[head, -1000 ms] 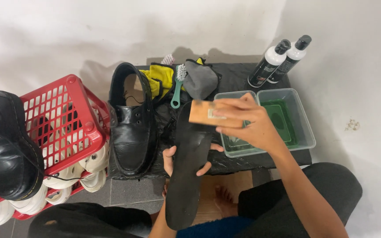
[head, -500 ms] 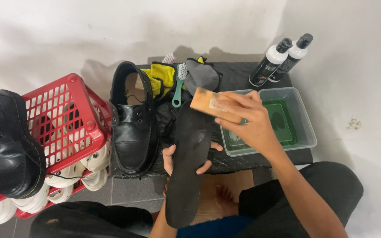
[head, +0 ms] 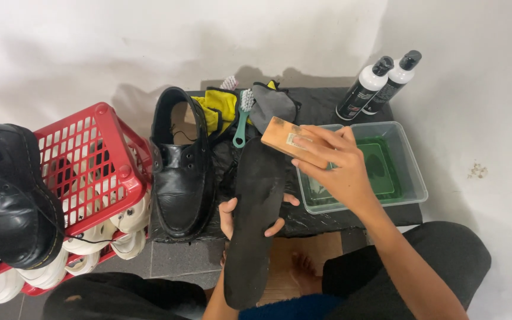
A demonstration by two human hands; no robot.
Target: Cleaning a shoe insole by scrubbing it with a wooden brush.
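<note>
Left hand (head: 230,217) mostly hidden behind insole (head: 257,219)

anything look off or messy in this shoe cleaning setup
Mostly orderly. One oddity: a black boot sits perched on the rim of the red basket, overhanging rather than inside it. The clear tub holds green liquid, with no spill visible. The left hand holds the black insole; the right hand holds a wooden brush.
</note>
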